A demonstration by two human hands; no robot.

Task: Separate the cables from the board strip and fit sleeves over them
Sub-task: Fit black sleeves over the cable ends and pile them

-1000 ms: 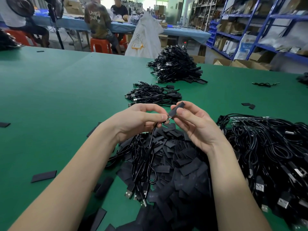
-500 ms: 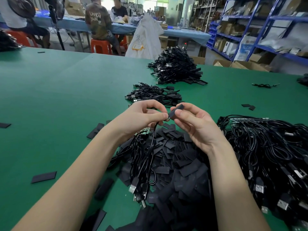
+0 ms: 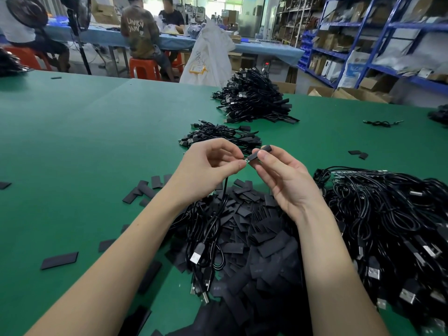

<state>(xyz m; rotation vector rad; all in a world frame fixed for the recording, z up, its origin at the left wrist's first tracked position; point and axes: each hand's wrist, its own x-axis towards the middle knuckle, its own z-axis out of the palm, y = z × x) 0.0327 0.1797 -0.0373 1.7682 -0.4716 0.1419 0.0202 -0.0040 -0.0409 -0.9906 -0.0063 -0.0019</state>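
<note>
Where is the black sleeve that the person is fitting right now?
In the head view, the sleeve sits just right of centre, pinched in the right hand, its open end meeting the cable tip held by the left hand, above the pile of loose sleeves.

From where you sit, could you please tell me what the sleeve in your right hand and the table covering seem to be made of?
The sleeve looks like matte black plastic or rubber tubing, possibly heat-shrink: it shows no shine, and the loose ones in the sleeve pile lie flattened. The table covering appears to be a green mat, rubber or vinyl perhaps: smooth, uniform, with a soft dull sheen. Neither is certain from looks alone.
</note>
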